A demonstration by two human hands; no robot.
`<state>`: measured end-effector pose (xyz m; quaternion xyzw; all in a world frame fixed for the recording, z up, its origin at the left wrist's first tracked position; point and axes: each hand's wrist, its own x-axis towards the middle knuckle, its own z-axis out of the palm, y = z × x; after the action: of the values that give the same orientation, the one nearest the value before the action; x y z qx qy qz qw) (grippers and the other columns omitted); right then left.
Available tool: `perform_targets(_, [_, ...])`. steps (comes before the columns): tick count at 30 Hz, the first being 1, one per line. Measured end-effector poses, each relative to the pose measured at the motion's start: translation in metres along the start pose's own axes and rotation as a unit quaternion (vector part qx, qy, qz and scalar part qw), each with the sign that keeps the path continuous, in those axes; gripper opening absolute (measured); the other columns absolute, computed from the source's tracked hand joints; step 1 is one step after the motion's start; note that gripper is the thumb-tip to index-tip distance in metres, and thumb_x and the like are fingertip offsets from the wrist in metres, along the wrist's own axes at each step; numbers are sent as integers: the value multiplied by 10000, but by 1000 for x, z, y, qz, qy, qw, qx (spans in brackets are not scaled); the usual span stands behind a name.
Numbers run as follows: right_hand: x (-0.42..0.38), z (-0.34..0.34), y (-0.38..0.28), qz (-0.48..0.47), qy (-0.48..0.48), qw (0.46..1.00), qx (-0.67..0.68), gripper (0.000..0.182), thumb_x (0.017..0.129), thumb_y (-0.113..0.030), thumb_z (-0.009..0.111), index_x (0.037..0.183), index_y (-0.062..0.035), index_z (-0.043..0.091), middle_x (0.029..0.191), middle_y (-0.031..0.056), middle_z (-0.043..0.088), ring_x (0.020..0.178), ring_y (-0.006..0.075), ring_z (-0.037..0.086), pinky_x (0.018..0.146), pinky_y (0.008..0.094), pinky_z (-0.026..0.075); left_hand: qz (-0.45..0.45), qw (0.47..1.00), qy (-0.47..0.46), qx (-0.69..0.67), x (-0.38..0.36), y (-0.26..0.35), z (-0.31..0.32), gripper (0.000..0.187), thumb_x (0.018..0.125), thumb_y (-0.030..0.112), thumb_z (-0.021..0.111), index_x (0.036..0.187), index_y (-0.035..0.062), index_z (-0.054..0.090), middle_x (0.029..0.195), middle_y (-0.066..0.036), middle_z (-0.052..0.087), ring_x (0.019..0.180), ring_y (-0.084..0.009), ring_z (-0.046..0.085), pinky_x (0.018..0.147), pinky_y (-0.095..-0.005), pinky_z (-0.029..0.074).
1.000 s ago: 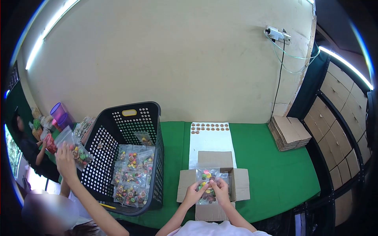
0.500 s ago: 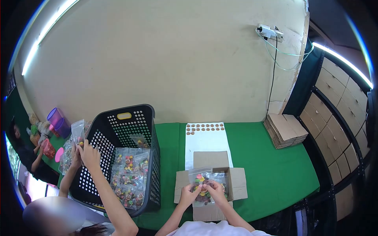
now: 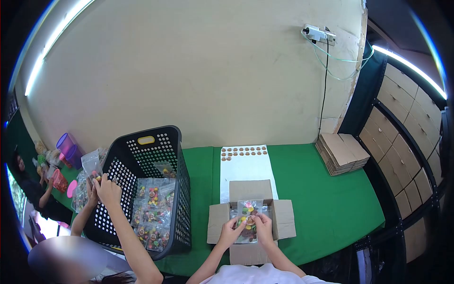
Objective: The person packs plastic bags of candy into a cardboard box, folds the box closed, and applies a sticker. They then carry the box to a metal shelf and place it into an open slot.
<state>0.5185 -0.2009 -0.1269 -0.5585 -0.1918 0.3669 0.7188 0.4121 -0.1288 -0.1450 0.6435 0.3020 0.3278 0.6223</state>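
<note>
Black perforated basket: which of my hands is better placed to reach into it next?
Probably your left hand: it's nearer the basket than your right hand. Both hold one candy packet, though.

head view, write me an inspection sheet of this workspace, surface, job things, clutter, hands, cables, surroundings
Surface: green cloth; no spills seen.
Job's things: candy bag held over open cardboard box; black basket on the left with more bags; white sheet with round labels behind the box.
Clutter: flattened cardboard stack at right; purple containers far left.
Hands: left hand and right hand both grip the candy bag.
Cables: black cord and pale green cable on the wall, away from the box.
Surroundings: co-worker's hand on another bag; second person further left; shelved boxes at right.
</note>
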Motion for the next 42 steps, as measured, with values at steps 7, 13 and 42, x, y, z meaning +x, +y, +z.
perform_targets(7, [6,-6,4,-40,-93,989,-104,179,888,-171,552,928,0,582,820,11,592,758,56,537,675,209,437,3,994,60,94,6,19,-4,328,817,281,643,951,-19,645,776,-112,661,722,-123,619,625,-285,484])
perform_targets(13, [2,0,0,-98,-36,983,-153,162,864,-151,590,890,8,592,763,11,595,690,49,527,611,204,428,16,998,26,58,6,20,-5,296,857,251,604,968,-22,632,853,-76,649,769,-96,585,669,-251,472])
perform_targets(42, [-3,-15,-7,-50,-104,991,-68,146,848,-112,601,930,-5,545,845,30,603,762,71,555,657,218,455,-56,998,-1,-33,-7,-6,8,238,862,220,608,999,26,607,838,6,608,691,-32,539,592,-190,439])
